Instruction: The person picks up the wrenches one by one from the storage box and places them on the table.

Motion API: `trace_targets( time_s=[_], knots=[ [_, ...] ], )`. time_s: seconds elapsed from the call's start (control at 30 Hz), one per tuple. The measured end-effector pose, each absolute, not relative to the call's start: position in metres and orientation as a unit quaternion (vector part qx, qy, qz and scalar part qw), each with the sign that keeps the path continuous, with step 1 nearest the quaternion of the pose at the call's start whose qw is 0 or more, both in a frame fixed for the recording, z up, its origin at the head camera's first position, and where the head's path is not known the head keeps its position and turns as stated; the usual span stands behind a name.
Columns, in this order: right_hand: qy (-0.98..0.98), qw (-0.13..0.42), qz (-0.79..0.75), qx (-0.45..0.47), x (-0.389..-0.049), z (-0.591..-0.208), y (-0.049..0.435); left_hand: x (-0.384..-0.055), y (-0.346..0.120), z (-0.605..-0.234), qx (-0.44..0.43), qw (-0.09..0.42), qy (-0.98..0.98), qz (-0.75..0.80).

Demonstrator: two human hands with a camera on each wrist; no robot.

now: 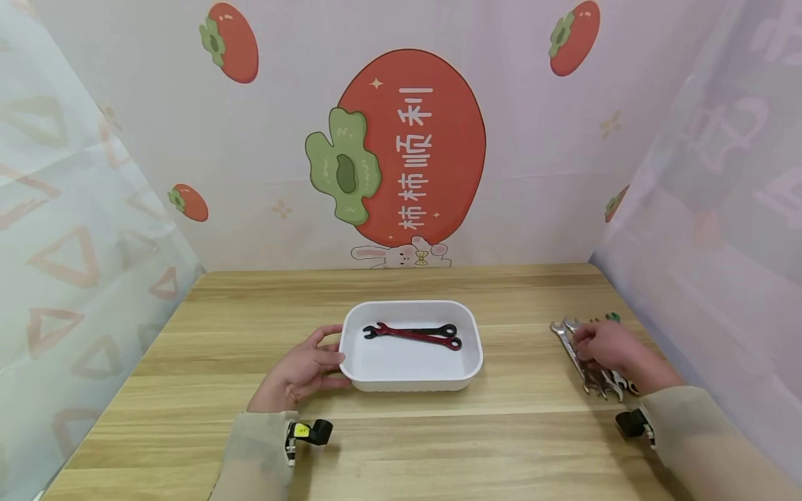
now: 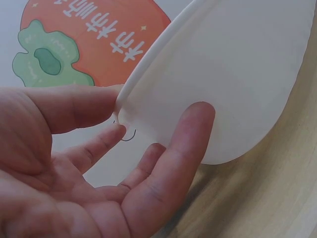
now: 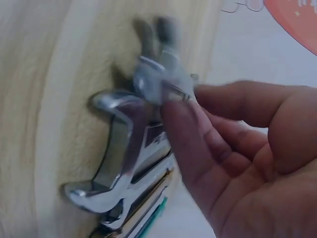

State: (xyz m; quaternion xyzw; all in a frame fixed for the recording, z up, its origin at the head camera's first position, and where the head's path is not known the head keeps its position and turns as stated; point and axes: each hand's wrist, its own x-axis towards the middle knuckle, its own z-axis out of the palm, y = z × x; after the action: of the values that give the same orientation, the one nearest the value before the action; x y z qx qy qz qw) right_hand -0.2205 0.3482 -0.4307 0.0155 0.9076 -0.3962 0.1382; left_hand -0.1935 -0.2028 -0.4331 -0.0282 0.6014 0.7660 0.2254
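Observation:
A white rectangular tray (image 1: 407,384) stands mid-table, with a black wrench (image 1: 450,330) and a dark red wrench (image 1: 432,339) lying crossed inside. My left hand (image 1: 310,365) touches the tray's left side. In the left wrist view, its fairly straight fingers rest against the outer wall (image 2: 233,74) and rim. Far to the right, my right hand (image 1: 608,346) is over a row of wrenches. The right wrist view shows its thumb and finger pinching a silver wrench (image 3: 148,79), blurred. Beside it lies another silver wrench (image 3: 131,144).
More wrenches lie close together under the right hand, one with a green end (image 1: 612,317). The wooden table (image 1: 263,299) meets a printed cloth backdrop (image 1: 526,209) at the back, and cloth walls rise on both sides.

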Motion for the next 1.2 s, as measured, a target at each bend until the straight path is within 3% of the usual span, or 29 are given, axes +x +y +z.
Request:
trace_targets(
  time_s=[0.13,0.37,0.83,1.03,1.2],
  knots=[
    [0.886,0.136,-0.443,0.021,-0.216,-0.422,0.341,-0.194,-0.204,-0.434,-0.031,0.224,0.601,0.766],
    [0.802,0.181,-0.569,0.036,-0.216,-0.431,0.339,-0.194,-0.204,-0.435,-0.035,0.220,0.603,0.766],
    [0.811,0.174,-0.558,0.010,-0.207,-0.409,0.326,-0.196,-0.204,-0.435,-0.033,0.223,0.600,0.768],
    [0.734,0.146,-0.660,-0.063,-0.222,-0.395,0.295,-0.195,-0.204,-0.434,-0.031,0.224,0.603,0.765],
    [0.634,0.177,-0.737,-0.153,-0.235,-0.377,0.240,-0.195,-0.204,-0.435,-0.034,0.224,0.603,0.765]
  ],
)
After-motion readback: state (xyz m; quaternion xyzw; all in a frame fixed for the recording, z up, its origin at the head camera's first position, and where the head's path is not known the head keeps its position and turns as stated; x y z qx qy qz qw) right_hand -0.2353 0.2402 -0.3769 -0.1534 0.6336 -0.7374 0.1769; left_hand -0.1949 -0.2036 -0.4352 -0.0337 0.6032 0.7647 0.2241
